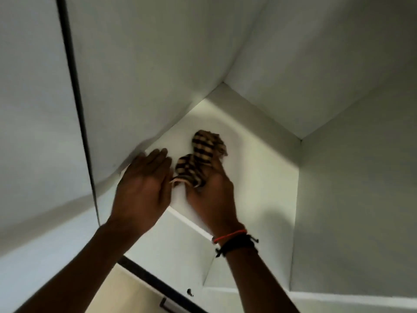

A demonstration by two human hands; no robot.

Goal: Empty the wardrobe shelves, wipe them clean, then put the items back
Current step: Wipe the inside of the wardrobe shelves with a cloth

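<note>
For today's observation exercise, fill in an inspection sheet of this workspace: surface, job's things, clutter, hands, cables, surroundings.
Surface: white shelf, with the cloth on it.
Job's things: striped cloth, bunched up.
Clutter: nothing seen.
Hands: left hand blurred, fingers straight, left of the cloth; right hand holds the cloth.
Cables: nothing seen.
Surroundings: white walls; red and black wristbands on the right wrist; dark handle at lower left.

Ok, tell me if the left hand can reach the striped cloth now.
Probably yes: the left hand is open right beside the striped cloth, with nothing between them; the right hand grips it.
</note>
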